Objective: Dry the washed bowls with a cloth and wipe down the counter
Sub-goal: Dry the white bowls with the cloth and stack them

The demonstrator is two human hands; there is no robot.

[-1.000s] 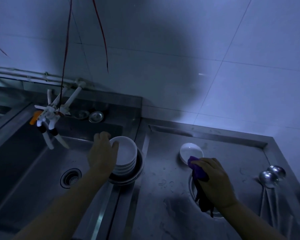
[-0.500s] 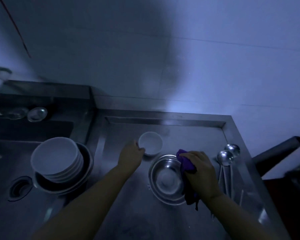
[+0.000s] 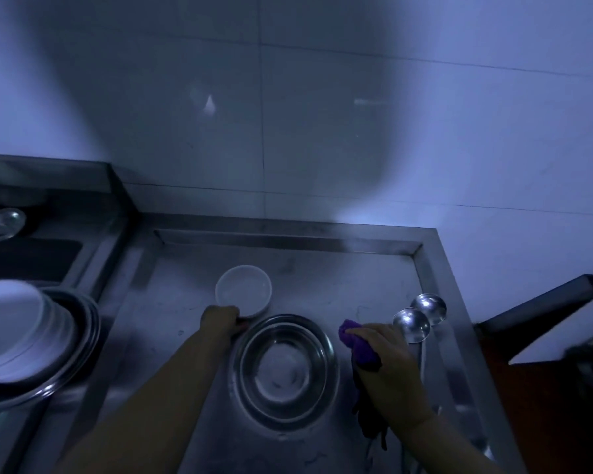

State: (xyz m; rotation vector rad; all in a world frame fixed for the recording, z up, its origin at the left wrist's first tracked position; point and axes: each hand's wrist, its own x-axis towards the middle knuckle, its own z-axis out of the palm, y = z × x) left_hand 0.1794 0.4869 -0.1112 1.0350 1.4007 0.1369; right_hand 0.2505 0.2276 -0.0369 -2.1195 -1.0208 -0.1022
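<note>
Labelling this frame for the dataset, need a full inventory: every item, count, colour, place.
small bowl: 1, white, upright on the counter, behind the steel bowl
steel bowl: looks like 2 nested, silver, centre of the counter
ladles: 2, silver, right side of the counter, bowls side by side
cloth: 1, purple, bunched in the right hand, tail hanging down
stacked bowls: several, exact count unclear, white, stacked inside a steel basin at far left
counter: 1, steel, raised rim
wall tiles: white, behind the counter
left hand: 1, grip on the small bowl's near rim
right hand: 1, closed on the cloth
</note>
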